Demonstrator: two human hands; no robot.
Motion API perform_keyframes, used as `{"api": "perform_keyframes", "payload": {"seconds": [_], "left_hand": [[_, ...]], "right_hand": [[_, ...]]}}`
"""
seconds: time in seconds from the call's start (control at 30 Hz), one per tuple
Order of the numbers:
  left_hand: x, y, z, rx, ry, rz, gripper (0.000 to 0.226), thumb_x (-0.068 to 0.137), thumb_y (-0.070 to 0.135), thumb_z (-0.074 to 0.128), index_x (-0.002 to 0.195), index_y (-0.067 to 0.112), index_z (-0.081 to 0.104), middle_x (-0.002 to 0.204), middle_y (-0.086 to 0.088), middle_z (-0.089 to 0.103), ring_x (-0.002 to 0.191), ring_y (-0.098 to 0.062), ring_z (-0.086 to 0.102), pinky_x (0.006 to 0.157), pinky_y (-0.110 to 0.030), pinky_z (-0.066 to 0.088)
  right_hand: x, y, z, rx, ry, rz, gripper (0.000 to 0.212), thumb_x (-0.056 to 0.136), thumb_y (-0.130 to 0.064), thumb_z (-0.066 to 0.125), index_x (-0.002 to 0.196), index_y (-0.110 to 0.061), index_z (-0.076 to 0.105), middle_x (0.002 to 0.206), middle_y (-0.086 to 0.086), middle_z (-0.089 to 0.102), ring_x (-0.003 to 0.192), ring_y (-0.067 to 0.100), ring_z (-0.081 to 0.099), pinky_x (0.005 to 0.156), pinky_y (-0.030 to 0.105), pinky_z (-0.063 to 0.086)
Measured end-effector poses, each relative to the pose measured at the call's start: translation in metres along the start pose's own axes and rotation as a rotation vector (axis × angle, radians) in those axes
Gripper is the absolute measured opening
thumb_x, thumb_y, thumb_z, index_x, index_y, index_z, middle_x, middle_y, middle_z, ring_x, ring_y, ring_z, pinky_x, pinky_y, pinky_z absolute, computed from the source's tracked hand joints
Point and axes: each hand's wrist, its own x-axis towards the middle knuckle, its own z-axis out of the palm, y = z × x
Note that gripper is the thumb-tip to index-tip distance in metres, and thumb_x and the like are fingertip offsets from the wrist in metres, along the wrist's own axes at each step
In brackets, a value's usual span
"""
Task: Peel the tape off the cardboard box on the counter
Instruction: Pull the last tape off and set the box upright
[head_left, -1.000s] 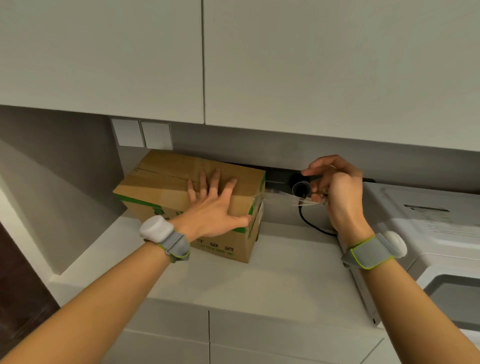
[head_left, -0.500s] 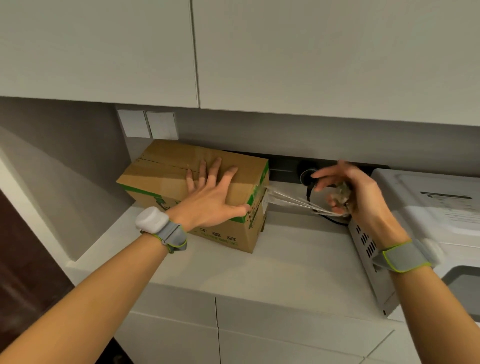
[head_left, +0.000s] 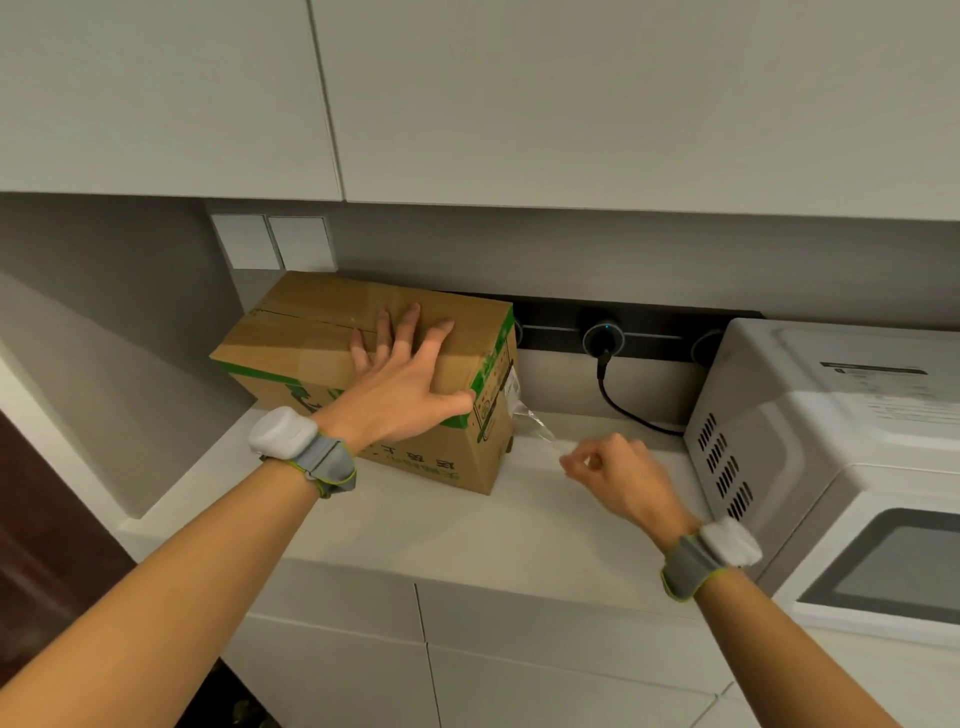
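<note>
At ten o'clock on the tabletop (head_left: 467, 525), the left hand (head_left: 400, 384) presses spread fingers (head_left: 410, 325) on the cardboard box (head_left: 306, 343), likely bracing it, while the right hand (head_left: 618, 478) pinches tape (head_left: 537, 428) in curled fingers, stretched toward four o'clock.

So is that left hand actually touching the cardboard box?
Touching. The head view shows the left hand lying flat on the cardboard box, fingers spread across its top.

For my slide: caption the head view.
Left hand presses the cardboard box; right hand pinches clear tape stretching from its end.
</note>
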Motion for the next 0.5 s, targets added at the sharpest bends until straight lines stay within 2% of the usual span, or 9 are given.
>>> {"api": "perform_keyframes", "payload": {"seconds": [0.07, 0.13, 0.2, 0.27, 0.33, 0.4, 0.5], "left_hand": [[0.001, 0.0, 0.001, 0.002, 0.004, -0.004, 0.095, 0.083, 0.074, 0.046, 0.159, 0.042, 0.001, 0.172, -0.001, -0.017, 0.156, -0.038, -0.022, 0.123, -0.064, -0.014], [0.001, 0.0, 0.002, 0.012, 0.011, 0.001, 0.094, 0.082, 0.075, 0.043, 0.159, 0.042, 0.0, 0.172, -0.001, -0.017, 0.156, -0.039, -0.022, 0.122, -0.065, -0.014], [0.0, 0.0, 0.004, 0.022, 0.013, 0.005, 0.092, 0.083, 0.075, 0.041, 0.159, 0.044, 0.0, 0.172, -0.002, -0.017, 0.156, -0.041, -0.021, 0.122, -0.065, -0.014], [-0.002, 0.0, 0.005, 0.029, 0.019, 0.011, 0.089, 0.084, 0.074, 0.038, 0.159, 0.046, -0.001, 0.172, -0.003, -0.017, 0.156, -0.041, -0.021, 0.122, -0.065, -0.014], [-0.004, 0.002, 0.006, 0.029, 0.025, 0.027, 0.086, 0.085, 0.071, 0.037, 0.159, 0.047, -0.001, 0.172, -0.004, -0.017, 0.156, -0.041, -0.02, 0.122, -0.065, -0.014], [-0.007, 0.005, 0.007, 0.012, 0.035, 0.062, 0.079, 0.091, 0.066, 0.037, 0.159, 0.048, 0.002, 0.173, -0.002, -0.015, 0.157, -0.04, -0.021, 0.123, -0.063, -0.014], [-0.011, 0.006, 0.008, -0.033, 0.064, 0.154, 0.067, 0.101, 0.057, 0.04, 0.16, 0.048, 0.009, 0.174, 0.002, -0.01, 0.158, -0.035, -0.02, 0.124, -0.06, -0.015]], "right_hand": [[-0.001, 0.025, 0.016, 0.105, -0.009, 0.051, 0.03, 0.097, -0.051, 0.058, 0.075, -0.035, 0.072, 0.072, -0.012, 0.065, 0.074, 0.017, 0.061, 0.074, 0.038, 0.055], [-0.004, 0.041, 0.022, 0.261, 0.008, 0.071, 0.026, 0.1, -0.038, 0.06, 0.079, -0.034, 0.074, 0.069, -0.009, 0.067, 0.064, 0.008, 0.062, 0.07, 0.038, 0.056], [-0.004, 0.043, 0.022, 0.419, 0.044, 0.074, 0.023, 0.103, -0.019, 0.055, 0.103, -0.029, 0.075, 0.069, -0.003, 0.068, 0.053, 0.002, 0.057, 0.062, 0.034, 0.052], [-0.004, 0.035, 0.019, 0.604, 0.072, 0.085, 0.038, 0.102, -0.002, 0.046, 0.132, -0.02, 0.062, 0.079, 0.004, 0.072, 0.052, 0.005, 0.054, 0.058, 0.029, 0.052], [-0.005, 0.026, 0.014, 0.781, 0.078, 0.084, 0.054, 0.101, 0.006, 0.039, 0.142, -0.027, 0.048, 0.096, 0.008, 0.074, 0.059, 0.013, 0.053, 0.058, 0.025, 0.051], [-0.008, 0.015, 0.007, 0.856, 0.094, 0.041, 0.058, 0.099, 0.009, 0.036, 0.139, -0.03, 0.052, 0.107, 0.007, 0.072, 0.065, 0.016, 0.053, 0.061, 0.022, 0.05], [-0.013, -0.006, -0.002, 0.907, 0.115, -0.003, 0.051, 0.096, 0.009, 0.037, 0.122, -0.021, 0.07, 0.114, 0.005, 0.071, 0.068, 0.011, 0.053, 0.067, 0.021, 0.047]]}}
